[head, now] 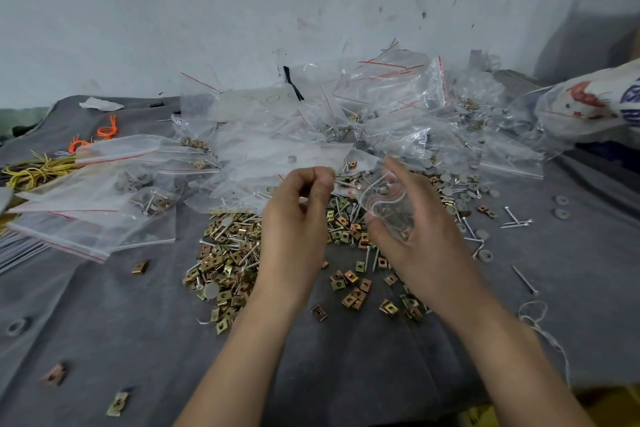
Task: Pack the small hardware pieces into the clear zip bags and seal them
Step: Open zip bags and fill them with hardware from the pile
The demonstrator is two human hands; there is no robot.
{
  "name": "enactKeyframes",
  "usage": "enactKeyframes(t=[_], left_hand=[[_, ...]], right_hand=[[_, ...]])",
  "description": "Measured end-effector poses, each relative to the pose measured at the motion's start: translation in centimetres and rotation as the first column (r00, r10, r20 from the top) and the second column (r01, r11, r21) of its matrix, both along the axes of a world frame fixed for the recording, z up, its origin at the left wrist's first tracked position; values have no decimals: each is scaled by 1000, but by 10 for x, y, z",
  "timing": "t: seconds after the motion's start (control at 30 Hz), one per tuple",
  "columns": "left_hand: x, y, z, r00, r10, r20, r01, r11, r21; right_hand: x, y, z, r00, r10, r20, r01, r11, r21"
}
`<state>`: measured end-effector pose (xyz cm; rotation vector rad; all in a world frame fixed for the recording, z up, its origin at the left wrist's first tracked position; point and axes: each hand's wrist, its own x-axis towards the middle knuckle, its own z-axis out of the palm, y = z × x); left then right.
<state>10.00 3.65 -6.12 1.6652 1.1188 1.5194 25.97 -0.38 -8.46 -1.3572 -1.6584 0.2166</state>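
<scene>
My right hand [412, 218] cradles a small clear zip bag [389, 204] with several hardware pieces inside, fingers curled round it. My left hand [304, 208] is raised beside it with fingers curled, pinching the bag's upper left edge near the red seal line. Below both hands lies a heap of brass-coloured clip nuts [228, 263] mixed with silver screws [524, 279] and grey washers [446, 192] on a grey cloth [104, 322].
A mound of clear zip bags [346, 121], some filled, fills the back of the cloth. More bags [90, 218] lie at the left by yellow [34, 172] and orange [107, 130] ties. A printed sack [588, 104] sits far right. A wall rises behind.
</scene>
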Motion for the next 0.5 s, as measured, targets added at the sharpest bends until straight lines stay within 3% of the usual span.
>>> enactKeyframes(t=[0.1, 0.2, 0.33, 0.5], left_hand=[[5, -1, -5, 985, -81, -152, 84, 996, 19], [5, -2, -5, 987, -94, -128, 98, 995, 25], [-9, 4, -4, 995, 0, -97, -2, 1000, -15], [-29, 12, -12, 943, 125, -309, -151, 987, -61]], right_hand=[[0, 0, 0, 1000, 1, -17, -1, 1000, 10], [0, -1, 1, 1000, -8, -15, 7, 1000, -1], [1, -3, 3, 1000, -14, -14, 13, 1000, -18], [2, -4, 3, 1000, -10, -9, 9, 1000, -25]])
